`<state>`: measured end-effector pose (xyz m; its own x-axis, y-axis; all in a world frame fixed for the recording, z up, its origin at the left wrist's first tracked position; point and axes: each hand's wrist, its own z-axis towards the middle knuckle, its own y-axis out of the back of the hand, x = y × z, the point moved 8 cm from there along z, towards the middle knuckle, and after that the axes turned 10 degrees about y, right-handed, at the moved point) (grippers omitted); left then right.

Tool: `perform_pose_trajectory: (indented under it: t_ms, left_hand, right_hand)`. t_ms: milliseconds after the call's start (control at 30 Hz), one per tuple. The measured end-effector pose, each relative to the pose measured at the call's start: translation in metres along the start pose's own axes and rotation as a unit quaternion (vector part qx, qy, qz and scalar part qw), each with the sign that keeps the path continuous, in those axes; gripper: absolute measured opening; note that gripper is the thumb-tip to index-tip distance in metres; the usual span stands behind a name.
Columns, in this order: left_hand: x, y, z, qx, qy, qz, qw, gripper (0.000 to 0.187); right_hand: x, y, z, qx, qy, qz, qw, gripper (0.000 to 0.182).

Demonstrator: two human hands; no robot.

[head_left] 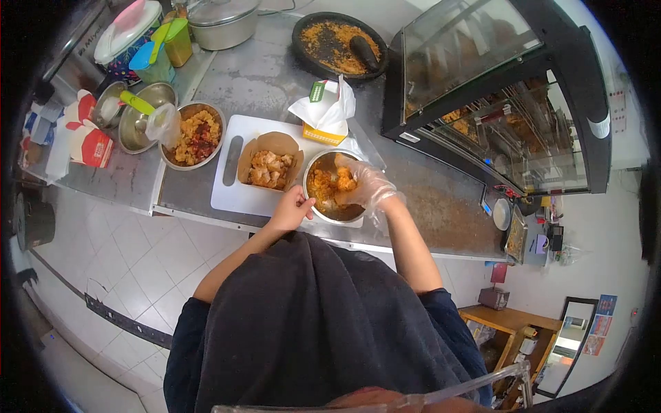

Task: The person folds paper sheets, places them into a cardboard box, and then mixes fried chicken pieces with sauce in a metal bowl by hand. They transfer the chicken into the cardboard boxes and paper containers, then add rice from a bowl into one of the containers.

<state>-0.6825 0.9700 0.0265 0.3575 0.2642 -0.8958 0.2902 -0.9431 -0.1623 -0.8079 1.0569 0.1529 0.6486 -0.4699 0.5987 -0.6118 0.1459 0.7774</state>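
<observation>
Steel bowl [329,206] upright, rim gripped by left hand [289,210]; gloved right hand [365,186] clutching food inside.

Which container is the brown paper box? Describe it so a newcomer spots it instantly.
Start at the white cutting board on the steel counter. The brown paper box sits on it, open-topped and filled with pale fried pieces, just beside the metal bowl that the left hand steadies and the gloved right hand reaches into. It is the only square cardboard container; its neighbours are round metal bowls.
</observation>
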Motion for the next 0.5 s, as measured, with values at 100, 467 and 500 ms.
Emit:
perform_pose_trajectory:
  t_ms: [100, 467, 500]
  left_hand:
    - [0.006, 0.0, 0.003, -0.001, -0.004, -0.012, 1.0, 0.015]
    - [0.01, -0.003, 0.002, -0.016, 0.011, 0.014, 1.0, 0.012]
    - [0.012, -0.002, 0.002, -0.012, -0.004, -0.011, 1.0, 0.012]
  right_hand:
    - [0.013, 0.0, -0.001, 0.051, 0.024, 0.003, 0.998, 0.061]
    - [-0.029, -0.069, 0.017, -0.071, -0.244, -0.09, 0.963, 0.064]
    - [-0.03, -0.071, 0.022, -0.031, -0.225, -0.094, 0.969, 0.063]
